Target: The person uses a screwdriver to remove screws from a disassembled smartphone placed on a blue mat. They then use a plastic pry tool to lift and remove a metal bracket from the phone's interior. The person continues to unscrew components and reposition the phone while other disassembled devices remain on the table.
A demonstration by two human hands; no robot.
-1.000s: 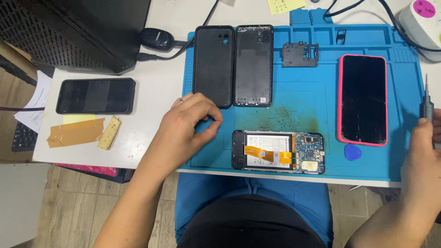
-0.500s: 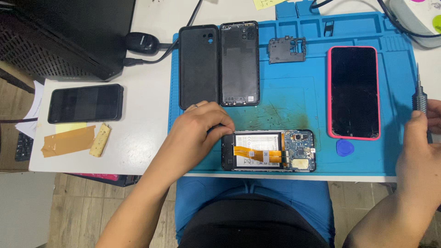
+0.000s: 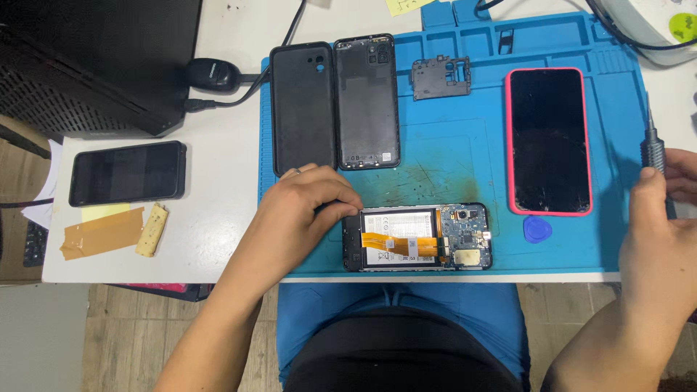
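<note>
Now the left hand (image 3: 301, 218) rests curled, fingertips touching the left end of the opened phone (image 3: 417, 237) on the blue mat (image 3: 465, 156), while the right hand (image 3: 661, 225) grips a screwdriver (image 3: 655, 160) well apart at right.

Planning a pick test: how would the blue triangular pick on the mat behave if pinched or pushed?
The blue pick looks thin and flat on the blue mat, so it is probably very light and would slide rather than roll. Lying flush, it may be hard to pinch without lifting an edge first. It likely flexes slightly.

White table (image 3: 218, 218) over wood-plank floor (image 3: 123, 341)
</note>
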